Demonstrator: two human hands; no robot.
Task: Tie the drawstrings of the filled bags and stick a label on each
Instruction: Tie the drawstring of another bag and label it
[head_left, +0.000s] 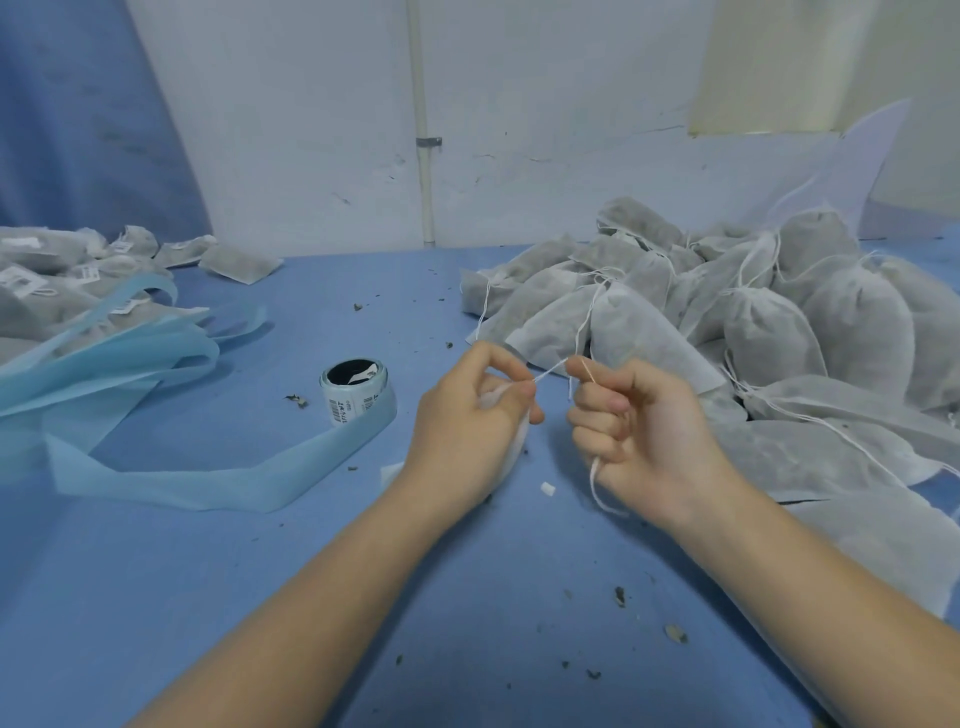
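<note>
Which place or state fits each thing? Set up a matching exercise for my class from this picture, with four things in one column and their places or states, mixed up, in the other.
Things:
1. label roll
2. drawstring
3. unlabelled bags
4. labelled bags

Places or states:
A. piled on the right of the table
B. pulled between the left hand and the right hand
C. standing left of the hands, its blue backing strip trailing
D. heaped at the far left

Pairs: 1-C, 2-B, 3-A, 4-D

Pretty soft, even, cool-bluish light, barely any shadows or glare; wide-angle bending at the edges, slightly soft overall.
</note>
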